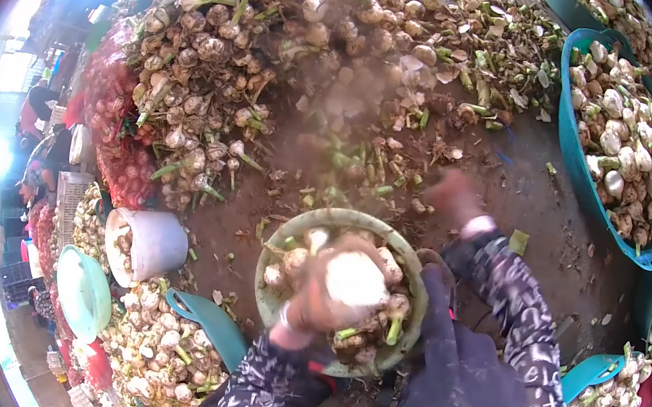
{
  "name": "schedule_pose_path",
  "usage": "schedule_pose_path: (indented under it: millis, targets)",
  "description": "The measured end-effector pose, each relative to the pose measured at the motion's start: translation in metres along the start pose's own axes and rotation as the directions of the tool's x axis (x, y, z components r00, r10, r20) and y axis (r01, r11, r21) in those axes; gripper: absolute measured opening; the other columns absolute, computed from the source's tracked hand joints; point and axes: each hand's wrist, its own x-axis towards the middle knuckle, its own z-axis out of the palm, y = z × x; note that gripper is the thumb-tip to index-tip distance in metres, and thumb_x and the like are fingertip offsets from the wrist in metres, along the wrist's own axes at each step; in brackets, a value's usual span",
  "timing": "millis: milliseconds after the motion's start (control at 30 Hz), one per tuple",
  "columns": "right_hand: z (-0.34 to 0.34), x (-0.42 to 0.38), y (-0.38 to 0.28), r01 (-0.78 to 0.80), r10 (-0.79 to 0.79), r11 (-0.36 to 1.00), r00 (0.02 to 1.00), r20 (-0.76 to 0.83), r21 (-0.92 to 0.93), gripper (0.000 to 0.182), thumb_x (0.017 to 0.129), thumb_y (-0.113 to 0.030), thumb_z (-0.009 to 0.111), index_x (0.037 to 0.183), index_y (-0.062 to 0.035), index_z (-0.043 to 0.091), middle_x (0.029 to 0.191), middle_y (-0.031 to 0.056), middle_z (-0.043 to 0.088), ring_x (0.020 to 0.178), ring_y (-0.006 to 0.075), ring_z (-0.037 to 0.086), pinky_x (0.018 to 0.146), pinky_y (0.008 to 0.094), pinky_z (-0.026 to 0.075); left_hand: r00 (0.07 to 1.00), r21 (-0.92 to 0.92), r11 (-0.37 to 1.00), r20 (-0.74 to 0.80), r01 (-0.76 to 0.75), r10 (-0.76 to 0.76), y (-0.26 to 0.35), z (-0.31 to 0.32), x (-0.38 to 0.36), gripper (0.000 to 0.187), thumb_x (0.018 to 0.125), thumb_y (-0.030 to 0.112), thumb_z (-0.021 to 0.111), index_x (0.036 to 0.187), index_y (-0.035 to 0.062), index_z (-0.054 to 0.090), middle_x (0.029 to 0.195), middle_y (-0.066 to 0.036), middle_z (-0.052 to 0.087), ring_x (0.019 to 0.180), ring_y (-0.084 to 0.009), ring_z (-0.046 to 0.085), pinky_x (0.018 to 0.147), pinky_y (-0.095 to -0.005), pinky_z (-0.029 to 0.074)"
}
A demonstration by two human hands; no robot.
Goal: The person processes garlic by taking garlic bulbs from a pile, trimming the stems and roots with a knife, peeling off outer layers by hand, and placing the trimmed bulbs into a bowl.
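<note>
A round tub with a pale green rim sits close before me, with several garlic bulbs in it, some with green stem stubs. Over its middle is my left hand, blurred, its fingers closed around a bright, overexposed white garlic bulb. My right hand is beyond the tub to the right, above the brown ground. Motion smears its fingers, and I cannot tell whether they hold anything. Cut stems and loose skins lie left of that hand.
A large heap of untrimmed garlic rises at the back left beside red mesh sacks. To the right stands a teal basket full of garlic. A white bucket and a green basin are at left. Dark fabric covers my lap.
</note>
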Motion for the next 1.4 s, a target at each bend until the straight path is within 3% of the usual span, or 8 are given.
schedule_pose_path:
  millis: [133,200,433,733,800,1033,1167,1400]
  targets:
    - [-0.043,-0.042,-0.005,0.257,-0.304,0.949,0.896,-0.324,-0.181,0.026,0.08,-0.022,0.061,0.098,-0.0046,0.066,0.088,0.0194,0.066,0.08,0.0323,0.066,0.07,0.0372,0.052,0.998,-0.069,0.996,-0.022,0.053,-0.054,0.003,-0.011,-0.009,0.054,0.065,0.017,0.08,0.111,0.0042,0.056,0.106,-0.007,0.058,0.098,-0.0144,0.055,0.085,-0.0308,0.045]
    - [-0.026,-0.032,0.014,0.232,-0.268,0.961,0.912,-0.31,-0.147,0.027,0.08,-0.028,0.061,0.096,-0.0063,0.066,0.087,0.019,0.066,0.082,0.0347,0.064,0.072,0.0392,0.051,0.925,0.65,0.683,0.085,-0.332,0.369,-0.013,-0.041,0.022,0.053,0.064,0.019,0.083,0.108,0.0049,0.056,0.1,-0.004,0.059,0.093,-0.013,0.057,0.079,-0.0277,0.048]
    - [0.022,-0.042,0.013,0.277,-0.258,0.957,0.948,-0.186,0.085,0.032,0.079,-0.036,0.062,0.089,-0.0068,0.066,0.085,0.0203,0.065,0.083,0.0374,0.063,0.073,0.0432,0.049,0.875,-0.264,0.93,-0.471,-0.256,0.107,-0.047,-0.052,0.023,0.029,0.082,0.011,0.065,0.108,0.0039,0.054,0.091,-0.005,0.059,0.085,-0.0185,0.061,0.078,-0.0338,0.054]
    - [-0.01,-0.083,-0.086,0.625,-0.51,0.684,0.778,-0.366,0.376,0.041,0.079,-0.041,0.061,0.091,-0.0017,0.064,0.086,0.0236,0.064,0.079,0.0384,0.063,0.071,0.0457,0.049,0.931,-0.876,0.357,-0.362,-0.325,-0.04,-0.054,-0.015,0.026,0.022,0.086,0.014,0.055,0.104,0.0004,0.056,0.102,-0.014,0.062,0.094,-0.0258,0.062,0.084,-0.04,0.053]
    - [0.019,-0.035,-0.036,0.278,-0.234,0.911,0.957,0.174,-0.305,0.042,0.078,-0.038,0.06,0.094,0.0002,0.064,0.088,0.0255,0.064,0.085,0.0398,0.063,0.075,0.0453,0.049,0.861,-0.709,0.58,-0.508,-0.401,-0.026,-0.035,-0.011,0.021,0.021,0.086,0.014,0.054,0.102,0.0011,0.057,0.099,-0.014,0.063,0.087,-0.024,0.063,0.079,-0.0359,0.053]
    - [0.015,-0.034,0.02,0.08,-0.058,0.972,0.993,0.106,-0.221,0.037,0.076,-0.028,0.057,0.105,-0.0081,0.066,0.098,0.0234,0.064,0.094,0.0386,0.061,0.083,0.0432,0.049,0.853,0.299,0.953,0.484,0.047,-0.194,-0.002,-0.117,0.008,0.049,0.071,0.014,0.076,0.114,0.0056,0.054,0.103,-0.002,0.055,0.092,-0.0154,0.054,0.081,-0.0271,0.047]
    - [0.032,-0.026,0.013,0.154,-0.147,0.986,0.982,0.116,-0.06,0.036,0.075,-0.027,0.057,0.105,-0.0074,0.066,0.093,0.0241,0.065,0.09,0.0401,0.061,0.08,0.0447,0.049,0.797,0.374,0.834,-0.592,0.405,-0.121,-0.06,-0.225,0.087,0.063,0.076,0.019,0.07,0.131,0.0061,0.042,0.109,-0.013,0.059,0.098,-0.0238,0.056,0.081,-0.0345,0.049]
    - [0.039,-0.019,-0.001,0.128,-0.102,0.97,0.986,0.131,-0.205,0.033,0.075,-0.025,0.058,0.101,-0.0067,0.066,0.088,0.0234,0.065,0.086,0.0399,0.062,0.078,0.0451,0.049,0.635,0.607,0.343,-0.772,0.717,0.039,-0.107,-0.302,0.179,0.064,0.081,0.043,0.06,0.13,0.0069,0.041,0.112,-0.026,0.06,0.104,-0.0409,0.057,0.086,-0.0456,0.046]
